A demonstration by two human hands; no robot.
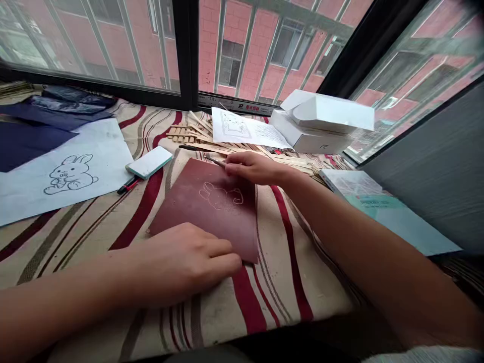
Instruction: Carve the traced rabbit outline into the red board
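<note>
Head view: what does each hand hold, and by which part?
Right hand pinches a thin dark stylus by its shaft; left hand only presses a dark red scratched board at its edge.

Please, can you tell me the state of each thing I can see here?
Left hand: resting on the sheet's lower edge, not gripping.
Right hand: holding a thin pointed tool against the sheet.
Dark red sheet: lying flat, pale rabbit outline on it.
White box: lid raised, askew.
Rabbit drawing paper: lying flat.

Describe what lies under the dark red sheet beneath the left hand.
Striped cream-and-red cloth shows around the dark red sheet; what lies directly beneath the sheet is covered and cannot be seen.
</note>
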